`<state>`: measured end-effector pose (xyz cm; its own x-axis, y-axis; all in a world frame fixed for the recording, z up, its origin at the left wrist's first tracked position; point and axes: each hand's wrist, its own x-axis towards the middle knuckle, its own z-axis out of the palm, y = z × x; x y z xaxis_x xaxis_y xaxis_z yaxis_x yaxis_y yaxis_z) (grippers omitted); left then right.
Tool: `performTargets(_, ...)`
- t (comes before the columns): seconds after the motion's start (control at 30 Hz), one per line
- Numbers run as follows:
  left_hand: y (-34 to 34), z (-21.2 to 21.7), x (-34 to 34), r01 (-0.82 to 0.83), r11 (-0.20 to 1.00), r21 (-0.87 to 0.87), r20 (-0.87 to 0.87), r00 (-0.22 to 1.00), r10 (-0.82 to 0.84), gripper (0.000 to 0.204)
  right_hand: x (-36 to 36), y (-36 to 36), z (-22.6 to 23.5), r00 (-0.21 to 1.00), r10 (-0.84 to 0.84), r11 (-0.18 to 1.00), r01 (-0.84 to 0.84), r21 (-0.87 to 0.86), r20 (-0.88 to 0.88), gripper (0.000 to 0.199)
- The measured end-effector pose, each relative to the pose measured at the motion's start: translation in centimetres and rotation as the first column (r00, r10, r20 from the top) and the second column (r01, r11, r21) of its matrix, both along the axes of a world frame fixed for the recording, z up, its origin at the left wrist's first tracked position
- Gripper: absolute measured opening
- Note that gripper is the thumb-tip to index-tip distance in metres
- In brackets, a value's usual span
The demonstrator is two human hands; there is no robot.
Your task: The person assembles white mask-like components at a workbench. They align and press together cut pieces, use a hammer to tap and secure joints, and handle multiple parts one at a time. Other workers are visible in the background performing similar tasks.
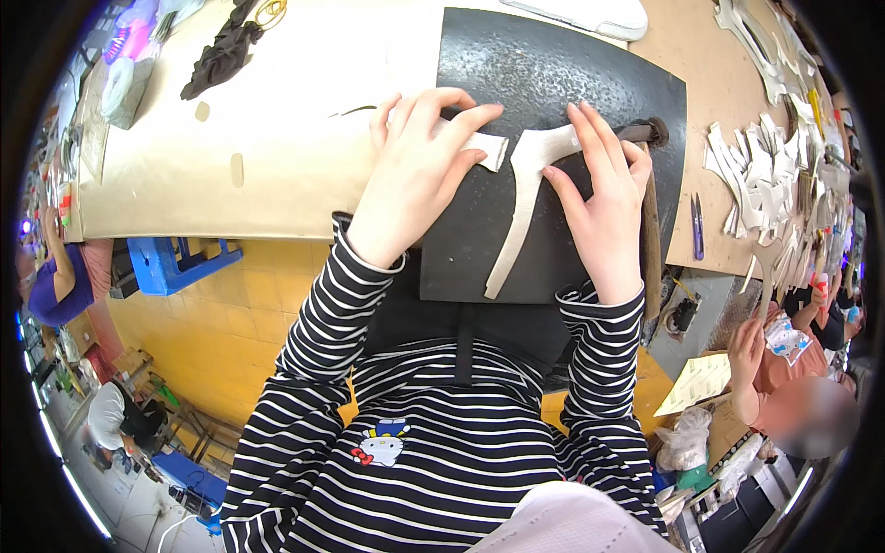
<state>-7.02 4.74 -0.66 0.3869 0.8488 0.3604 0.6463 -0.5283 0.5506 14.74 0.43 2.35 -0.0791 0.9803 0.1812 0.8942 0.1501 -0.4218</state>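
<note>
Over the black board (461, 249), my left hand (410, 157) curls round a small white strip (495, 150); its thumb lies over the strip and part of it is hidden under the fingers. My right hand (604, 180) spreads its thumb and fingers over a branched, white, flat piece (527, 189). The thumb touches this piece's edge, and the long narrow leg points toward me. The two white parts lie close together with a small gap. Beside my right hand is what looks like a hammer, with a dark head (651, 133) and a wooden handle (651, 244).
Right of the board lie a pen-like tool (698, 226) and a pile of white cut pieces (761, 175). A dark cloth (224, 53) is at the far left of the beige tabletop (277, 175). A white shoe-like form (599, 17) lies behind. Another person's hand (747, 350) shows at right.
</note>
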Motion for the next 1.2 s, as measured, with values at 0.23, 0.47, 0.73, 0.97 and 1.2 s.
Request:
performTargets(0.23, -1.2, -0.6, -0.7, -0.03, 0.997, -0.069, 0.141, 0.989, 0.039, 0.022, 0.2, 1.0, 0.5, 0.996, -0.034, 0.985, 0.046, -0.165, 0.08, 0.046)
performTargets(0.47, -4.7, 3.5, 0.2, 0.244, 0.93, -0.275, 0.39, 0.913, -0.124, 0.028, 0.6, -0.3, 5.7, 0.959, 0.276, 0.957, -0.28, -0.073, -0.055, 0.022)
performTargets(0.73, -6.0, 4.4, 0.7, 0.28, 0.707, -0.649, 0.637, 0.709, 0.303, 0.009, 0.1, -1.9, 4.6, 0.446, -0.282, 0.895, -0.197, -0.401, -0.849, 0.065)
performTargets(0.97, -3.4, 2.0, -0.1, -0.052, 0.93, -0.364, 0.296, 0.94, 0.168, 0.033, -1.1, -1.2, 2.0, 0.419, -0.44, 0.859, -0.061, -0.509, -0.794, 0.021)
performTargets(1.2, -1.6, -0.8, 0.1, -0.155, 0.959, -0.239, 0.109, 0.977, 0.185, 0.029, -1.0, 0.6, 0.4, 0.434, -0.509, 0.814, -0.037, -0.579, -0.743, 0.021)
